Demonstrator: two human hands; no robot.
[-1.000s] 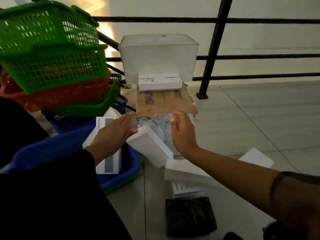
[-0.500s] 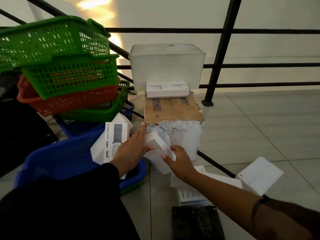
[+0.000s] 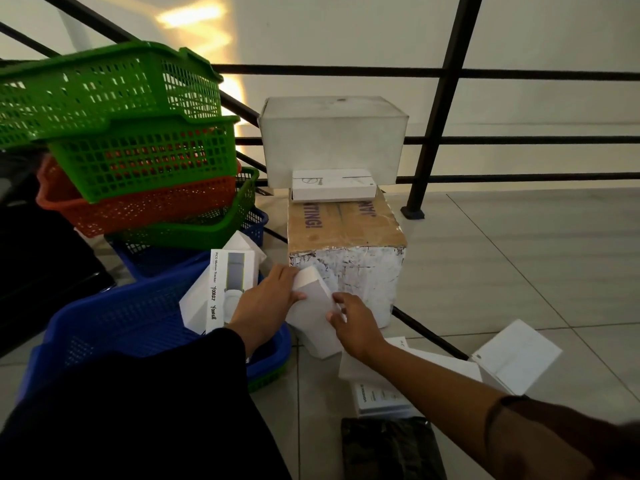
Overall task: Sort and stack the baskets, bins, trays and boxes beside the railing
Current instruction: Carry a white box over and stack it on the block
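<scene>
A white box leans against the taped carton on the floor. My left hand grips its left edge and my right hand holds its right side. A labelled tracker box and another white box stand in the blue bin under my left arm. Green and orange baskets sit stacked at a tilt on the left. A small white box lies on the carton, in front of a large white box.
A black railing runs behind the boxes, its post on the tiles. Flat white boxes and a dark pouch lie on the floor at the lower right. A dark object sits at the far left.
Both hands have dropped lower and closed in on the leaning white box. My right hand left the carton's edge and now holds the box's right side.
</scene>
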